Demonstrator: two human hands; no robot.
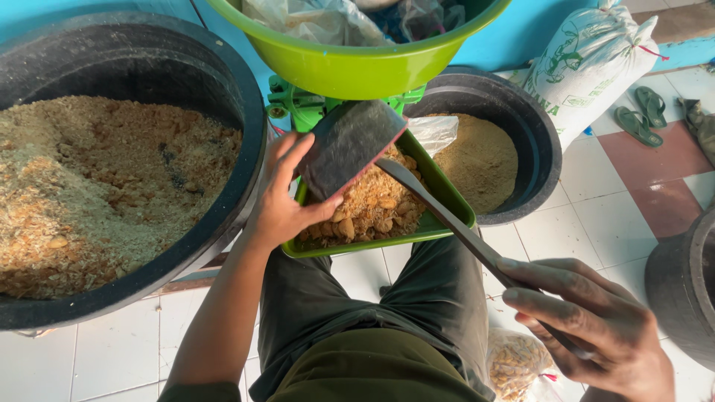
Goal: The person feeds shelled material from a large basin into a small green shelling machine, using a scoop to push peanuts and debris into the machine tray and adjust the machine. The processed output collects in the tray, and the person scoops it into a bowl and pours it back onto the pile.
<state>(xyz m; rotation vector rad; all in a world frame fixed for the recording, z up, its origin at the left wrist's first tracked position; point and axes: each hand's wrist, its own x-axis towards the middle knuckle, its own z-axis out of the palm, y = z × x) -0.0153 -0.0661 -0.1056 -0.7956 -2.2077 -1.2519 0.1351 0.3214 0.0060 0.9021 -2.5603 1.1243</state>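
Note:
My left hand point(279, 201) grips a dark flat rectangular plate point(348, 145) and holds it tilted over the green square hopper point(447, 201), which is filled with coarse tan feed and broken pieces point(372, 208). My right hand point(588, 320) holds the handle of a long grey metal blade-like tool point(439, 212); its tip rests in the feed inside the hopper. The hopper belongs to a green machine point(302, 104) in front of my knees.
A big black tub point(223, 82) of coarse tan meal stands at the left. A smaller black tub point(536, 134) of fine brown meal sits behind the hopper. Above is a green basin point(357, 67) with plastic bags. A white sack point(588, 67) and sandals point(640, 112) lie at the right.

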